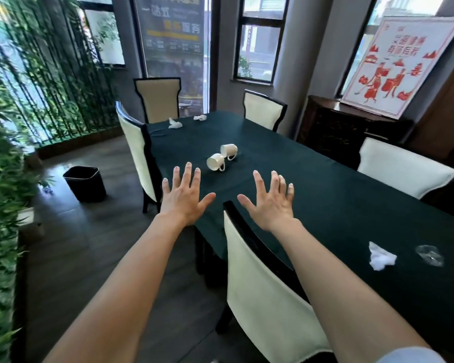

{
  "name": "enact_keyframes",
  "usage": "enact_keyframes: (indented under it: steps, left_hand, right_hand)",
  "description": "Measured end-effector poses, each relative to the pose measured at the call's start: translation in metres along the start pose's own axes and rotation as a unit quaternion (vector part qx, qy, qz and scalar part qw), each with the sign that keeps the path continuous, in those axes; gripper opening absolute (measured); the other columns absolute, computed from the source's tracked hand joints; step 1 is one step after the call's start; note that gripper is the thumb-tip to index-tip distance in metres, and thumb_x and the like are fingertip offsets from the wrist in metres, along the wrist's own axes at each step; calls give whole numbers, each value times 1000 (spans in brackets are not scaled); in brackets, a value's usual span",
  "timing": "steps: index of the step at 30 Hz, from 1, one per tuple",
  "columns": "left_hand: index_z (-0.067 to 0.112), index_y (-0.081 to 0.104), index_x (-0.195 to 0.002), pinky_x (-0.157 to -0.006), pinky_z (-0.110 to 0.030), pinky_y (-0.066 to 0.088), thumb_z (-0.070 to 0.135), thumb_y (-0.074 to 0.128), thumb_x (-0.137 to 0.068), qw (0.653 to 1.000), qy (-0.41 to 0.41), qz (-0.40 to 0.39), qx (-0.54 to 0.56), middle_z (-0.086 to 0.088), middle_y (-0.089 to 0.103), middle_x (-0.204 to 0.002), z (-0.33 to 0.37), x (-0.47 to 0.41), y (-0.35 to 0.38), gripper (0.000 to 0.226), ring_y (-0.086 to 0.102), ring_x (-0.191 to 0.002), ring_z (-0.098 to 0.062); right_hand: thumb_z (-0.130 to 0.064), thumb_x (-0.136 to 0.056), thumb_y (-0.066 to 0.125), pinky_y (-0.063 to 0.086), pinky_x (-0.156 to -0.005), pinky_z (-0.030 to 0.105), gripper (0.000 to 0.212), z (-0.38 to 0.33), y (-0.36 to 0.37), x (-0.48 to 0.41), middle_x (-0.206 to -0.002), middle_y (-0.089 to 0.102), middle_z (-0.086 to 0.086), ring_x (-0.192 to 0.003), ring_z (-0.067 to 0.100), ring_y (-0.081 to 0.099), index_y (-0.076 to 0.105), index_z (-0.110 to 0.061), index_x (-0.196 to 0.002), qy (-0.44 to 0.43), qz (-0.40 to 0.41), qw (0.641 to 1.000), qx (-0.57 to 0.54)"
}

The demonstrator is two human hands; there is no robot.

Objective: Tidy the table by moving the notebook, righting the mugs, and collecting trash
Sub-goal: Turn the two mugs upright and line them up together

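Observation:
Two white mugs lie tipped on their sides mid-table, one nearer (216, 161) and one just behind it (229, 150), on the dark green tablecloth (325, 195). My left hand (184, 196) and my right hand (271, 201) hover over the table's near edge, backs up, fingers spread, holding nothing. Crumpled white tissue (380, 256) and a clear plastic wrapper (429, 254) lie at the near right. Two more tissue wads rest at the far end, one left (174, 123) and one right (200, 117). A thin dark item (156, 131) lies near the far left corner; I cannot tell what it is.
A black waste bin (85, 183) stands on the floor left of the table. Cream-backed chairs surround the table, one directly below my right arm (260, 292), one at the left side (135, 150). A dark sideboard (351, 127) holds a red-and-white poster. Bamboo plants line the left.

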State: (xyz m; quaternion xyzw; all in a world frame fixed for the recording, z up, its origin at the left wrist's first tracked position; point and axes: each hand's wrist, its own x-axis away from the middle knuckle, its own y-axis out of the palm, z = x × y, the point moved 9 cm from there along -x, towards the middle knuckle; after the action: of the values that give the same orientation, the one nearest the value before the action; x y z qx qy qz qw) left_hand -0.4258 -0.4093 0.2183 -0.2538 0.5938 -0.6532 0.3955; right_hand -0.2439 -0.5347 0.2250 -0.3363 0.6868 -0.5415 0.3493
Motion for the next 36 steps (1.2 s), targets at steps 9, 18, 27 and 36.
enact_keyframes:
  steps: [9, 18, 27, 36]
  left_hand:
    - [20, 2, -166, -128, -58, 7, 68, 30, -100, 999, -24, -27, -1, -3, -11, -175, -49, -112, 33, 86, -8, -161, -33]
    - [22, 2, -166, -128, -57, 7, 67, 31, -101, 996, -59, -59, 4, -4, -11, -175, -101, -218, 68, 84, -7, -161, -32]
    - [23, 5, -166, -127, -57, 8, 65, 32, -102, 991, -85, -92, 53, -3, -9, -176, -167, -307, 112, 82, -5, -161, -32]
    - [21, 9, -166, -127, -55, 15, 64, 31, -103, 976, -78, -174, 108, -3, -1, -176, -221, -402, 186, 80, 3, -161, -32]
  right_hand:
    - [-73, -98, 33, -2, -128, 59, 87, -20, 52, -137, -170, 0, 23, -159, 40, 2, -1, -30, -165, 0, -19, 1000, -4]
    - [-71, -96, 40, 0, -127, 58, 89, -51, 105, -266, -170, 2, 23, -158, 39, 6, -2, -31, -165, -20, -68, 997, -8]
    - [-61, -96, 50, 2, -127, 58, 92, -85, 165, -348, -170, 5, 25, -157, 41, 13, -3, -29, -165, -21, -117, 993, 0]
    - [-28, -96, 60, 10, -127, 57, 92, -118, 227, -433, -167, 11, 26, -150, 43, 29, -2, -25, -164, 40, -165, 985, 17]
